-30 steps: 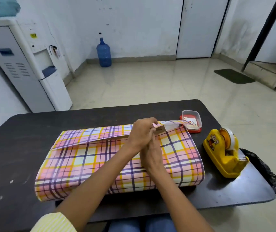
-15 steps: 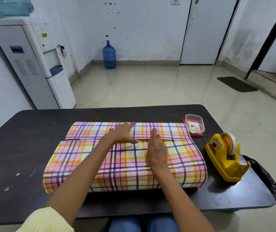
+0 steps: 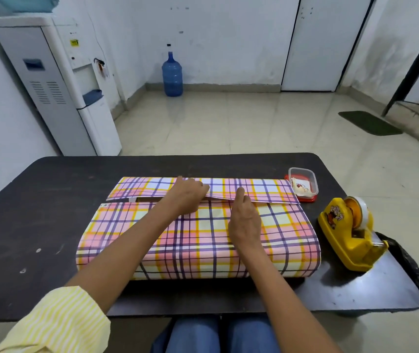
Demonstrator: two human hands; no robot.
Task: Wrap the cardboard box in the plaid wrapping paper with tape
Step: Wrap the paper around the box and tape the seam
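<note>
We sit at a dark bench [image 3: 50,200] on a pale, glossy tiled floor [image 3: 228,123]. Beyond the bench's far left corner a white water dispenser [image 3: 58,85] stands against the wall. Straight beyond the bench, a blue water jug [image 3: 172,75] rests at the foot of the scuffed white back wall [image 3: 228,34]. Beyond the bench's far right we see a closed white door [image 3: 315,47], a dark green mat [image 3: 370,122] and a leaning black post [image 3: 412,64].
</note>
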